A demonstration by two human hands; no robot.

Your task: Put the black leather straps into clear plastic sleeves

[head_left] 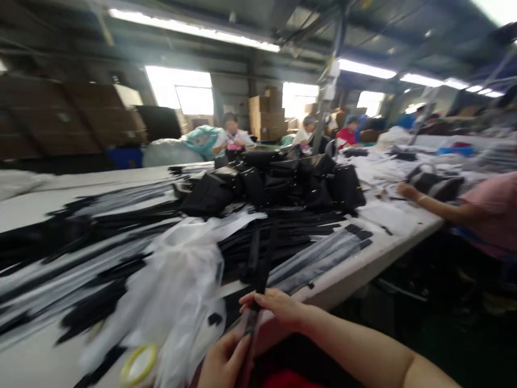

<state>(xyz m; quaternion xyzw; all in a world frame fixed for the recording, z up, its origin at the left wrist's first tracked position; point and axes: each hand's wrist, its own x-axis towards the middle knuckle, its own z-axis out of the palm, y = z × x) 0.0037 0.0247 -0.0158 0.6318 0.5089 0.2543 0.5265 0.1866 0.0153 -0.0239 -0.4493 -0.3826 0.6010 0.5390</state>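
Note:
At the table's near edge, my left hand [224, 358] grips the lower part of a long black strap [264, 269], thumb laid along it. Higher up, my right hand [278, 307] pinches the same strap between thumb and fingers. The strap runs away from me over a pile of black strips [283, 231]. Left of my hands lies a crumpled white plastic bag [173, 285]. A roll of yellow tape [139, 365] rests close to my left hand. Clear-wrapped strips [319, 256] lie to the right of the strap.
Black bags [274, 180] are heaped behind the strips. More bundled strips [100, 231] cover the table's left side. At right, a co-worker's arm [436, 205] reaches over the white table [388, 250]. Several people sit farther back, near stacked cartons [266, 116].

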